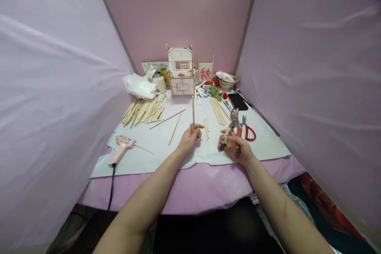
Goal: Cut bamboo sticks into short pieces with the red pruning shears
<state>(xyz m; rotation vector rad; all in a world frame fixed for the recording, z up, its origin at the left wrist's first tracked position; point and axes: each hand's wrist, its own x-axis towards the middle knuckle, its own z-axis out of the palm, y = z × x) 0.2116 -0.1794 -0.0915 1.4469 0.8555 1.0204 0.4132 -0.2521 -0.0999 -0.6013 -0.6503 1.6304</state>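
Observation:
My left hand (189, 138) is closed around a thin wooden stick (193, 109) that points upward; a shorter piece seems to stick out beside it in the same grip. In my right hand (236, 147) are pruning shears (234, 118), their metal blades up and their handles within my fingers. Short cut sticks (206, 129) lie on the white sheet between my hands. Just right of the shears rest red-handled scissors (250, 133). Two longer sticks (175, 127) lie loose to the left of my left hand.
A small stick-and-paper house model (182, 83) stands at the back. Many sticks (144, 111) are piled left, fewer sticks (219, 111) right. A pink glue gun (122, 151) with a cord lies front left. Behind are a phone (238, 102), a bowl (226, 83) and a white plastic bag (139, 86).

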